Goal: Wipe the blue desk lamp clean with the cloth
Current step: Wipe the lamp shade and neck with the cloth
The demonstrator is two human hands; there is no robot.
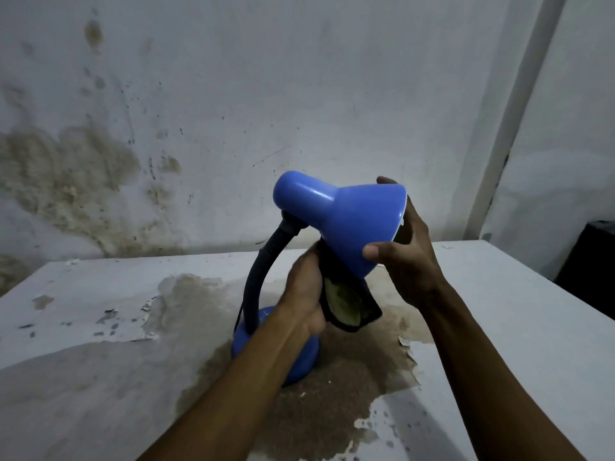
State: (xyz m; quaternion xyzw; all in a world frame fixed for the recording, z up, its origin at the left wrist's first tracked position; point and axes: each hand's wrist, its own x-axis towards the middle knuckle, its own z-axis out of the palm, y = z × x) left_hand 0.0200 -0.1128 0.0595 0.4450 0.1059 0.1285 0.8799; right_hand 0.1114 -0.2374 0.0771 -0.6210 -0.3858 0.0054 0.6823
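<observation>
The blue desk lamp [346,221] stands on the table with its round blue base [299,357] partly hidden behind my left forearm. A dark flexible neck [263,267] curves up to the cone shade, which tilts to the right. My right hand [406,254] grips the shade's wide rim, thumb on the near side and fingers over the far edge. My left hand [304,291] holds a dark cloth with a yellow-green inner side [346,304] against the underside of the shade.
The white table [499,327] has peeling paint and a large brown stained patch around the lamp. A stained wall rises right behind it. A dark object [592,261] stands off the table's right edge.
</observation>
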